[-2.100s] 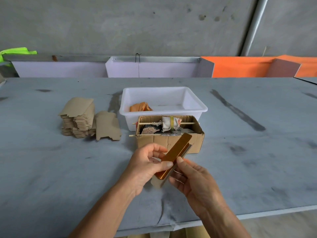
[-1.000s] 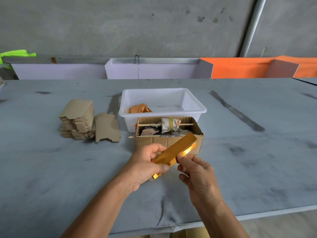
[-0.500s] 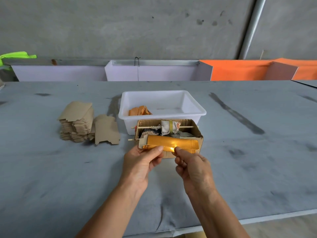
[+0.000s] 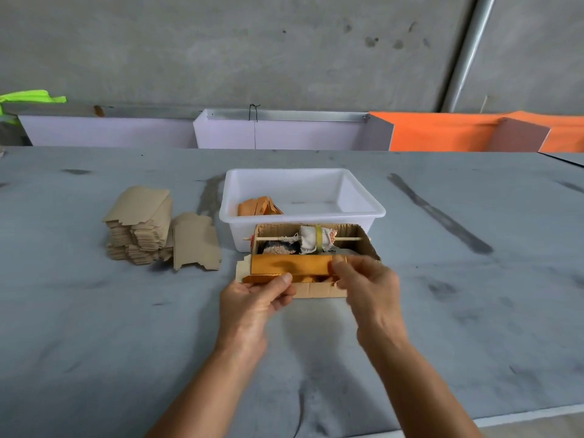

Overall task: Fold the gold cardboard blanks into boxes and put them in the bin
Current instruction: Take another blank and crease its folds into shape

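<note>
Just in front of the open brown cardboard carton (image 4: 316, 260), above the near middle of the grey table (image 4: 94, 327), both hands hold the shiny gold cardboard blank (image 4: 289, 265). The left hand (image 4: 252, 298) pinches its near left edge, thumb on top and fingers curled beneath. The right hand (image 4: 366, 286) grips the right end with curled fingers; motion blur hides exactly how they lie.

A moment ago the blank was tilted and still a flat, thin strip; now it lies level, left to right, and has opened into a long rectangular sleeve, its gold face toward the camera and a narrow plain flap poking out at the left end. I judge the body is formed and the end flaps remain to be tucked before it goes into the bin.

The gold face is glossy and foil-like, with soft reflections; the inner side is dull tan board. Beyond the carton, which holds a thin wooden stick wrapped with rags, stands the white rectangular plastic bin (image 4: 360, 213), smooth-walled, with a few orange-gold folded pieces (image 4: 259, 206) at its left side. Far left sits a ragged stack of flat tan blanks (image 4: 139, 229), plain side up, with one loose blank (image 4: 194, 245) leaning beside it.
</note>
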